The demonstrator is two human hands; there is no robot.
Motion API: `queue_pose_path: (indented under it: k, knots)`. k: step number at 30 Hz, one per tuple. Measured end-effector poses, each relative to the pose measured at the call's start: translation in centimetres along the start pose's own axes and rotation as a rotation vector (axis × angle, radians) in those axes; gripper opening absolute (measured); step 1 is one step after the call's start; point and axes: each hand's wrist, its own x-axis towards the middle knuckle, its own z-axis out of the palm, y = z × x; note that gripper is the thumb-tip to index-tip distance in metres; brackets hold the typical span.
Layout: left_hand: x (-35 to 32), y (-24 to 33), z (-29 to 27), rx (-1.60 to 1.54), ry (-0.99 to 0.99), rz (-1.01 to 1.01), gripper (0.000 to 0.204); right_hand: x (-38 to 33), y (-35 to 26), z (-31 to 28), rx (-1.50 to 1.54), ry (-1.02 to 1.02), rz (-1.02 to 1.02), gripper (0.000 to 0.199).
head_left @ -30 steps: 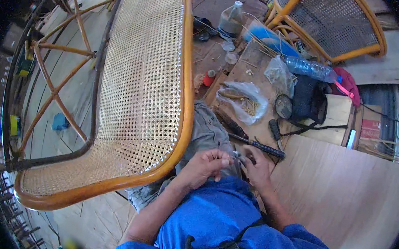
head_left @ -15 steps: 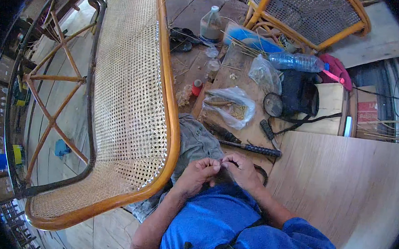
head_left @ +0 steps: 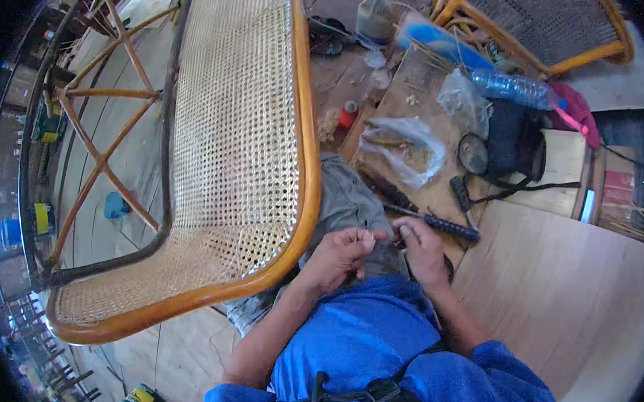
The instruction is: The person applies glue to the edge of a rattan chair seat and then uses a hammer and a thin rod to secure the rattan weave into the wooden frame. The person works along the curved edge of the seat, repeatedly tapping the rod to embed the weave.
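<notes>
In front of my lap, my left hand [head_left: 339, 258] has thumb and forefinger pinched together; whatever they hold is too small to make out. My right hand [head_left: 425, 260] is a short way to the right, its fingers curled in with the tips close together, and anything in them is hidden. On my left, nearest that hand, stands a large frame with a woven cane panel [head_left: 241, 119], edged by an orange-brown rattan rim [head_left: 309, 192]. Pale lashing or pegs run along the panel's edge.
A plastic bag with short cane pieces [head_left: 409, 151] lies on a board ahead, beside a dark-handled tool [head_left: 452, 226], a black bag [head_left: 516, 141] and a water bottle [head_left: 509, 87]. A red-topped bottle [head_left: 348, 114] stands near the rim. A second cane piece [head_left: 540, 25] is at far right.
My hands, which met at the fingertips, are now apart, the right one farther right. The whole scene has shifted to the right in the view as my head turned.
</notes>
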Motion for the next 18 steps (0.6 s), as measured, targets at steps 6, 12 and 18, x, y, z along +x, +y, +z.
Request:
queue_pose_path:
  k: [6,12,18]
  knots:
    - [-2.6,-0.9,-0.9,0.057,0.136,0.136,0.013,0.5,1.8,-1.3,0.049,0.045,0.037,0.014]
    - [-3.0,-1.4,-1.4,0.026,0.147,0.080,0.013,1.0,1.9,0.0,-0.036,0.014,-0.010,0.014]
    - [-2.7,-1.8,-1.8,0.046,0.133,0.080,0.014,4.4,5.0,-0.8,-0.493,0.168,-0.284,0.014]
